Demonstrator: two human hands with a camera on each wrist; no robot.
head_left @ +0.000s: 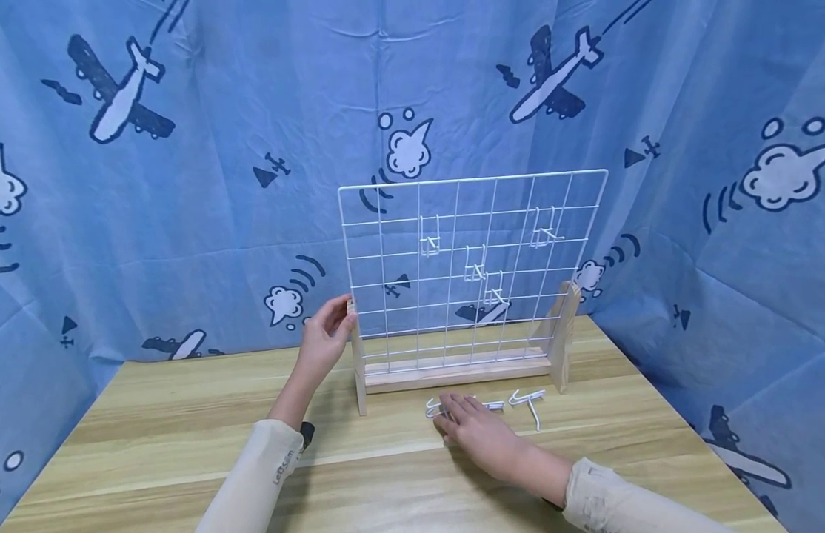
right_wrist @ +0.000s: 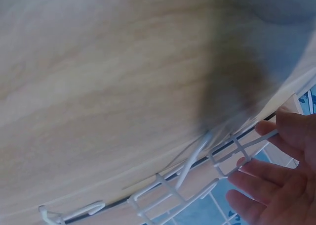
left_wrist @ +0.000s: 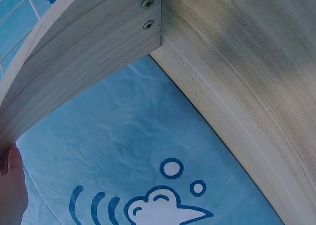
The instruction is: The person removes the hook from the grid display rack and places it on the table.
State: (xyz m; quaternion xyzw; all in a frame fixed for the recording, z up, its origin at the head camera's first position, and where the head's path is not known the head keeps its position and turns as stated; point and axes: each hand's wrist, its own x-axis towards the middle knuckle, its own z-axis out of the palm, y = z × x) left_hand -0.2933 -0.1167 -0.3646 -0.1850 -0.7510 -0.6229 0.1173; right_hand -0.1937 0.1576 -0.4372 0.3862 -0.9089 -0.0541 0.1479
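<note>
A white wire grid panel (head_left: 446,305) stands upright in a wooden stand (head_left: 455,376). My left hand (head_left: 324,337) holds the top of the stand's left side post (head_left: 359,370), thumb in front and fingers behind. In the left wrist view the side board (left_wrist: 94,42) rises past part of that hand (left_wrist: 12,190). My right hand (head_left: 482,437) is low over the table before the stand, its thumb and forefinger pinching a white wire hook (right_wrist: 237,151). Another hook (head_left: 532,403) lies to its right. My fingers partly cover the hooks in the head view.
More white hooks hang on the grid, including one upper left (head_left: 429,240), one upper right (head_left: 544,233) and two near the middle (head_left: 475,268). The wooden table (head_left: 206,437) meets a blue printed curtain (head_left: 252,185) behind and to the sides.
</note>
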